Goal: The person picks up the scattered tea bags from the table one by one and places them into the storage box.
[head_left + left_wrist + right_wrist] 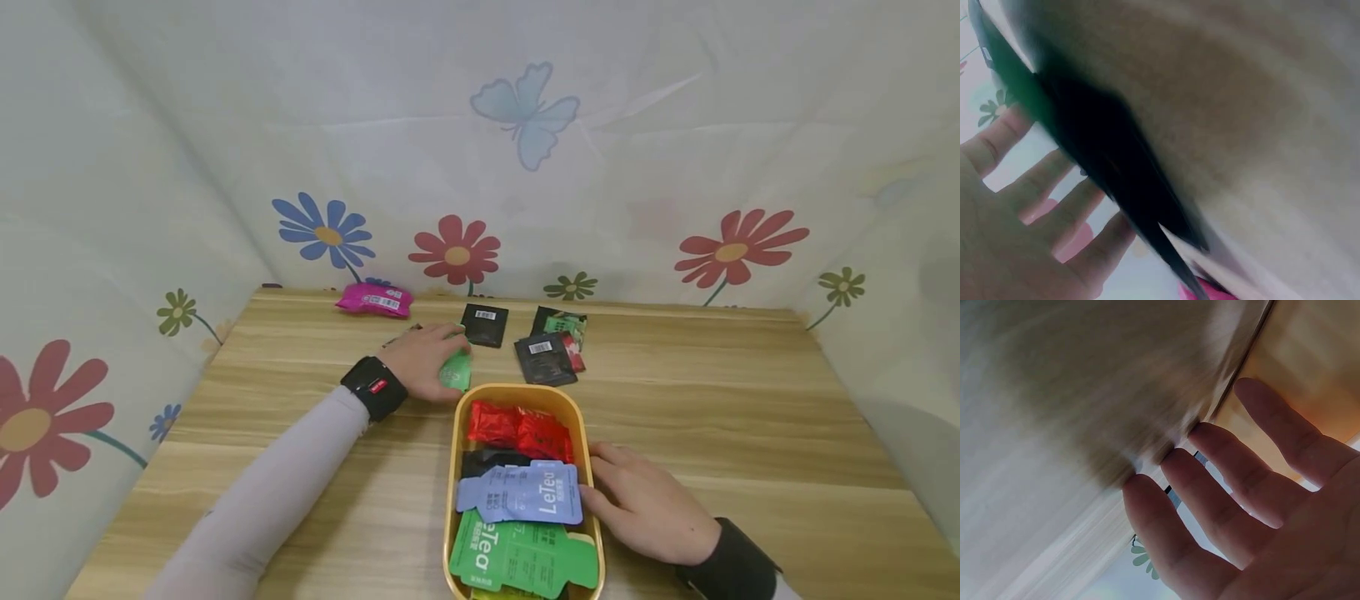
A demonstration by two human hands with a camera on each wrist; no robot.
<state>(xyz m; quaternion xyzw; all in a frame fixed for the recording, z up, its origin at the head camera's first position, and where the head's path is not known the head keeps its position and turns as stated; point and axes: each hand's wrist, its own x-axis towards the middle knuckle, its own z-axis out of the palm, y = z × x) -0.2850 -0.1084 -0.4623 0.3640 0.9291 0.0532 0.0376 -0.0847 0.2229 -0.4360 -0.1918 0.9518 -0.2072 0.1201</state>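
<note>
While the left hand [423, 358], fingers extended, is touching a green packet [455, 372] near the tub [517, 388], the right hand [648, 500] is lying relaxed. Probably light, the packet is favouring edge pinching.

Seems to be a small screened corner for work at a desk [750, 400], more like a booth than a full room. Closed at the back and on both sides by a white, creased curtain [375, 108], with printed flowers [456, 254] in red, blue and green, and a pale blue butterfly [525, 112]. Rather homely and playful in decoration. Flower print visible also in both wrist views. Hard to say more exactly: home, office or studio.
</note>
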